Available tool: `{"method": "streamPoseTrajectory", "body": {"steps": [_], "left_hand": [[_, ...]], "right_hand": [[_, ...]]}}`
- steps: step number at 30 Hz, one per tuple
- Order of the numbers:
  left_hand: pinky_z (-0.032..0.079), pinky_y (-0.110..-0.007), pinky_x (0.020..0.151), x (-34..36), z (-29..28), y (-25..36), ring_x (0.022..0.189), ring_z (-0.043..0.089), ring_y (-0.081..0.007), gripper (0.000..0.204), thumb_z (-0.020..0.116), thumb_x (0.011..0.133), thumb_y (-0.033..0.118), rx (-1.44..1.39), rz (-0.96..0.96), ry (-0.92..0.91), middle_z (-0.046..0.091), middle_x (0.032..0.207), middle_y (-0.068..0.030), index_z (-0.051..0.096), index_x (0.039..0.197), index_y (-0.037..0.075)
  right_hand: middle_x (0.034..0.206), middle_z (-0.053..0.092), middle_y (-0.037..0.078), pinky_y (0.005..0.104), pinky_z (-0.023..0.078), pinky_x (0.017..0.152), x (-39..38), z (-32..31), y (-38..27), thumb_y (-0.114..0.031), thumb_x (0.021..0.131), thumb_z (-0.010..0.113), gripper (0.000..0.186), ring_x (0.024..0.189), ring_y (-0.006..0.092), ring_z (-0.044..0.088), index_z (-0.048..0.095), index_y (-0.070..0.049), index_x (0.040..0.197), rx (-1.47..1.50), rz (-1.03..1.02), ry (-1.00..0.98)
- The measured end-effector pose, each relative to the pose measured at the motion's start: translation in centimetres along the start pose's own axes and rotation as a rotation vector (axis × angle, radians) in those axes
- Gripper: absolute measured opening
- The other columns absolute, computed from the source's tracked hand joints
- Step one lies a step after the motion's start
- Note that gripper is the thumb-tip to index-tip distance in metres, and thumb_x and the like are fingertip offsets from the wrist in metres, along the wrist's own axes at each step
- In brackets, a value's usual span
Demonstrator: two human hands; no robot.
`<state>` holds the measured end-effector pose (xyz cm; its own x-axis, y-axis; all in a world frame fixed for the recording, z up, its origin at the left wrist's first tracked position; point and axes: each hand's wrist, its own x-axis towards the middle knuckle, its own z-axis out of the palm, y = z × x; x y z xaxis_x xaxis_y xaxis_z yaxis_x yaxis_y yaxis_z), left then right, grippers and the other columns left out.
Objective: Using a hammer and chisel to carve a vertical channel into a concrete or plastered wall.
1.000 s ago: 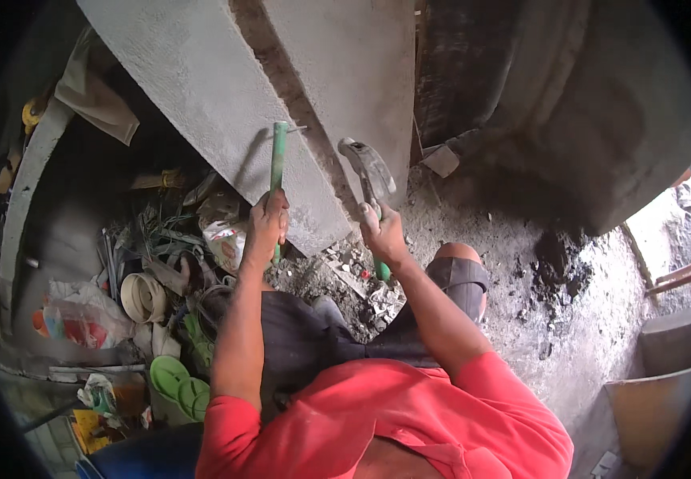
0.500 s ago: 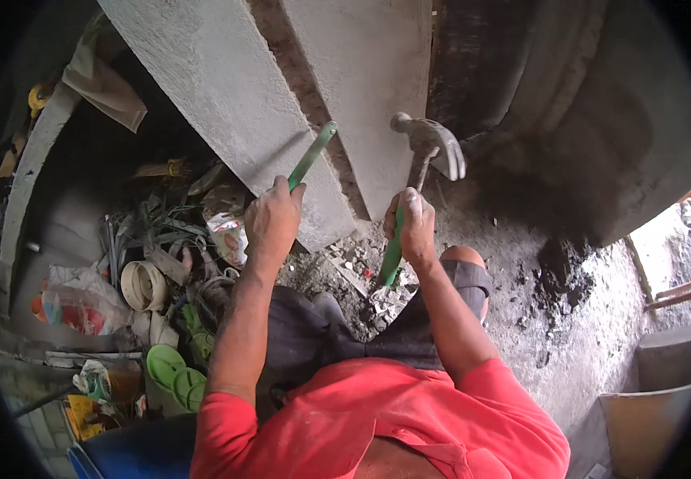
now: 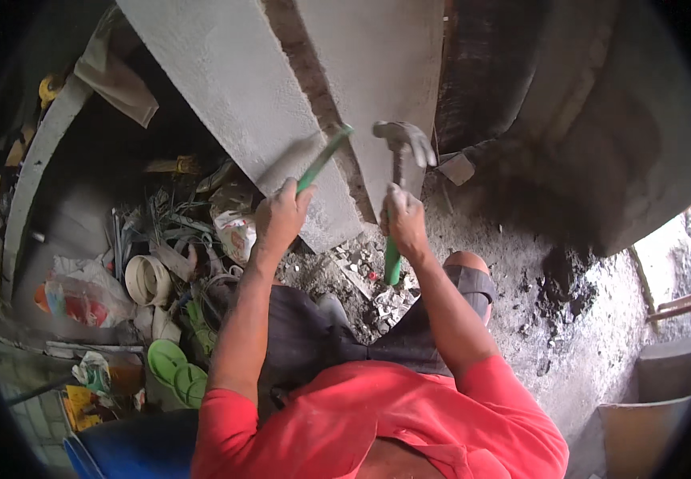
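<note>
My left hand [image 3: 280,214] grips a green chisel [image 3: 323,158] whose tip rests against the brown groove [image 3: 313,88] cut between two grey plastered wall faces. My right hand [image 3: 403,219] holds a claw hammer [image 3: 399,144] by its green handle, the steel head raised just right of the chisel's end, a small gap between them. Broken plaster and rubble [image 3: 361,275] lie on the ground below the groove, in front of my knees.
A heap of scrap lies at the left: white pipe rings [image 3: 147,279], green sandals [image 3: 176,369], a plastic bag [image 3: 82,291], wires. A dusty concrete floor [image 3: 593,351] spreads right, with a dark dirt patch [image 3: 565,283] and grey tubs [image 3: 641,423].
The hammer head has swung from upper right down toward the chisel's end. The chisel stays against the groove, my left hand lifted slightly.
</note>
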<state>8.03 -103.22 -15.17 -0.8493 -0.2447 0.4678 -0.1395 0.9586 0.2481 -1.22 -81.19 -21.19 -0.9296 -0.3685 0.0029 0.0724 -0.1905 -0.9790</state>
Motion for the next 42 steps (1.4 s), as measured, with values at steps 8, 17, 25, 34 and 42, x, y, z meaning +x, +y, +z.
{"method": "streamPoseTrajectory", "body": {"steps": [8, 17, 25, 34, 42], "left_hand": [[0.051, -0.047, 0.052, 1.0, 3.3, -1.9, 0.064, 0.065, -0.0415, 0.034, 0.064, 0.096, 0.035, -0.091, 0.066, 0.058, 0.064, 0.068, -0.0200, 0.055, 0.085, 0.004], [0.049, -0.045, 0.047, 1.5, 6.2, -4.1, 0.058, 0.064, -0.0392, 0.033, 0.063, 0.097, 0.034, -0.192, 0.162, 0.128, 0.061, 0.061, -0.0184, 0.054, 0.084, 0.005], [0.048, -0.047, 0.051, 1.5, 5.5, -4.8, 0.059, 0.062, -0.0406, 0.036, 0.060, 0.098, 0.037, -0.045, 0.156, 0.135, 0.059, 0.061, -0.0193, 0.055, 0.084, 0.004], [0.053, -0.045, 0.054, 2.2, 2.0, 0.3, 0.063, 0.068, -0.0364, 0.032, 0.062, 0.097, 0.034, 0.038, 0.058, 0.043, 0.066, 0.066, -0.0167, 0.060, 0.090, 0.002], [0.055, -0.042, 0.056, -1.1, -1.8, 1.0, 0.067, 0.071, -0.0336, 0.035, 0.061, 0.097, 0.039, 0.064, -0.040, -0.143, 0.069, 0.073, -0.0178, 0.061, 0.094, 0.003]], "right_hand": [[0.063, 0.051, 0.000, 0.0274, 0.039, 0.048, -2.1, -3.6, 1.0, -0.040, 0.099, 0.058, 0.041, 0.052, 0.0100, 0.048, 0.057, -0.002, 0.088, -0.273, -0.185, 0.035], [0.076, 0.064, 0.019, 0.0392, 0.051, 0.064, -0.4, -4.7, 5.3, -0.015, 0.080, 0.070, 0.024, 0.068, 0.0379, 0.066, 0.062, 0.002, 0.095, -0.417, -0.544, 0.020], [0.076, 0.065, 0.026, 0.0421, 0.053, 0.062, 1.5, -0.7, -0.1, -0.025, 0.088, 0.062, 0.028, 0.071, 0.0421, 0.069, 0.064, 0.003, 0.093, -0.661, -0.556, 0.001], [0.073, 0.064, 0.024, 0.0412, 0.051, 0.068, 4.8, -0.4, 4.1, -0.038, 0.094, 0.062, 0.046, 0.068, 0.0251, 0.065, 0.063, 0.008, 0.097, -0.508, -0.450, 0.029], [0.063, 0.051, 0.000, 0.0286, 0.038, 0.049, -0.8, -2.7, 4.3, -0.042, 0.099, 0.058, 0.042, 0.054, 0.0087, 0.046, 0.057, -0.001, 0.089, -0.254, -0.021, 0.024]]}}
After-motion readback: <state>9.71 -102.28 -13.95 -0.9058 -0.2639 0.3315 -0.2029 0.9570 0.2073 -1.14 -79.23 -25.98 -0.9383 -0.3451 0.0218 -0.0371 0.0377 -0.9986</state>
